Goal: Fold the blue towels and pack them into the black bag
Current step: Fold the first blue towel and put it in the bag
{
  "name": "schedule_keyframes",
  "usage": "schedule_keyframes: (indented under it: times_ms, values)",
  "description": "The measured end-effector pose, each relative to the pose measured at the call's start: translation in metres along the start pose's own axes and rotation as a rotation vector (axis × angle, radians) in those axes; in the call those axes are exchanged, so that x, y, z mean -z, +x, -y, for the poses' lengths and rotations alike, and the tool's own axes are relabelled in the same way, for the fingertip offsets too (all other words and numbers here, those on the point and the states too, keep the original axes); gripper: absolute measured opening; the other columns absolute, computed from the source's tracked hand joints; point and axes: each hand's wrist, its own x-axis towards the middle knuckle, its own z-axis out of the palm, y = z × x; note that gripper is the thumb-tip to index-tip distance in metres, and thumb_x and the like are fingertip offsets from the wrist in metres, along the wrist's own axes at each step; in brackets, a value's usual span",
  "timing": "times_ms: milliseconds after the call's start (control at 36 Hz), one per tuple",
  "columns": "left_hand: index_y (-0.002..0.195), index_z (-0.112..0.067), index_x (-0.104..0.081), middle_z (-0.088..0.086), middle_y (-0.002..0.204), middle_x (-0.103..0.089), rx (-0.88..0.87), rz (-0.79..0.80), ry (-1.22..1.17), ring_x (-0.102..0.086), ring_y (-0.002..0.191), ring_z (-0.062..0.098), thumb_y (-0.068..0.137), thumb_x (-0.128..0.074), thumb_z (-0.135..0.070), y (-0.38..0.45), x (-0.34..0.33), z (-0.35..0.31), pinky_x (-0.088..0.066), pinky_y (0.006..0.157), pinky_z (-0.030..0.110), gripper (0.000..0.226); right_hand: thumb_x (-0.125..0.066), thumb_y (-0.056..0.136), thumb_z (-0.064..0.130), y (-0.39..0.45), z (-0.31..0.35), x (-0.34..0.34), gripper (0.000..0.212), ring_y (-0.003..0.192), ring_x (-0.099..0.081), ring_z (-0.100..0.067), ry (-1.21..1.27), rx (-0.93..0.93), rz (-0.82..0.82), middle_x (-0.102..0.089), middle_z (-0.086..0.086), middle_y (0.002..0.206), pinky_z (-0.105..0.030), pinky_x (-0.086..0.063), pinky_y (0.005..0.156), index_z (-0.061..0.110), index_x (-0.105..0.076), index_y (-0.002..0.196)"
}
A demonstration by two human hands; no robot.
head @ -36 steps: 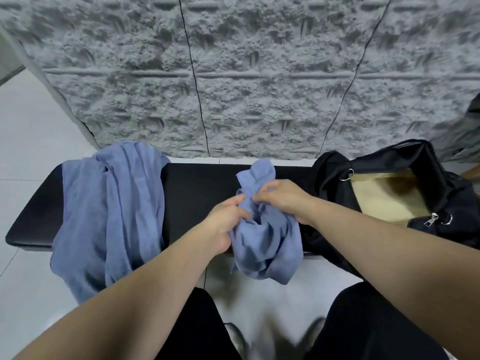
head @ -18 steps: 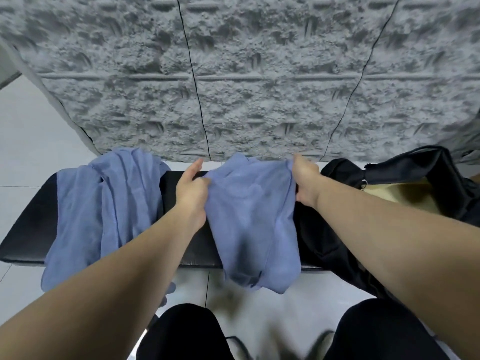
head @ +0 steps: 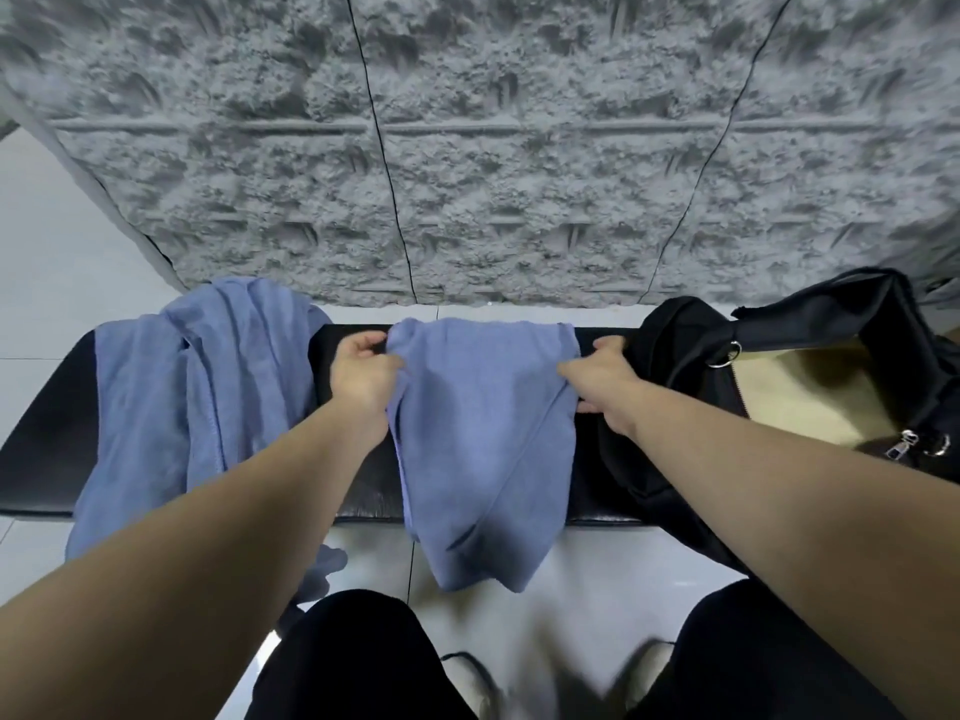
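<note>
Now the fingers of the left hand (head: pixel 363 374) curl round the left edge of a soft blue cloth towel (head: pixel 485 439), pinching the fabric near its upper corner, and the fingers of the right hand (head: pixel 605 384) curl round the towel's right edge in the same way. Between the two hands the towel is spread flat across a long black padded bench (head: pixel 353 459), its lower part hanging over the near edge toward the pale tiled floor (head: pixel 597 574). Left of it, a second, larger blue towel (head: pixel 197 407) lies rumpled over the bench, draping down the front. At the bench's right end sits an open black fabric bag (head: pixel 685 366) with a tan lining and metal zip pulls. Behind stands a rough grey textured wall (head: pixel 493 148).
</note>
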Motion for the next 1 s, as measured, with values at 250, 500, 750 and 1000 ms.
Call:
schedule_keyframes:
  times_ms: [250,500,750,1000]
  values:
    - [0.15,-0.015,-0.024,0.001,0.1,-0.05,0.088,0.105,0.246,-0.054,0.092,0.023,0.093,-0.065,-0.016,-0.042,0.013,0.029,-0.046,0.082,0.035,0.07,-0.08,0.076,0.038,-0.042,-0.029,-0.017,0.084,0.117,-0.051,-0.029,-0.401,0.124,0.031,-0.037,-0.007,0.135,-0.038,-0.046,0.092,0.024,-0.024,0.136]
    - [0.085,-0.012,-0.059,0.003,0.074,-0.055,0.165,0.31,0.547,-0.051,0.068,0.017,0.089,-0.069,-0.025,-0.087,0.04,0.05,-0.047,0.063,0.025,0.017,-0.055,0.088,0.02,-0.071,-0.055,-0.02,0.054,0.111,-0.05,-0.028,-0.801,0.478,0.009,-0.047,-0.004,0.126,-0.039,-0.046,0.089,0.037,-0.037,0.136]
    - [0.098,-0.009,-0.05,0.011,0.093,-0.06,0.023,0.257,0.418,-0.059,0.081,0.027,0.092,-0.048,-0.024,-0.111,0.047,0.054,-0.056,0.082,0.044,0.016,-0.054,0.084,0.019,-0.092,-0.077,-0.015,0.021,0.105,-0.047,-0.028,-1.032,0.705,0.277,-0.038,0.002,0.098,-0.031,-0.04,0.084,0.021,-0.054,0.105]
    - [0.079,-0.016,-0.032,0.0,0.074,-0.033,-0.222,0.124,0.416,-0.033,0.065,0.015,0.102,-0.045,-0.028,-0.117,0.059,0.05,-0.031,0.061,0.031,0.029,-0.061,0.086,0.026,-0.106,-0.078,0.021,0.016,0.091,-0.04,-0.021,-0.881,0.804,0.075,-0.043,0.0,0.093,-0.037,-0.044,0.081,0.021,-0.049,0.078]
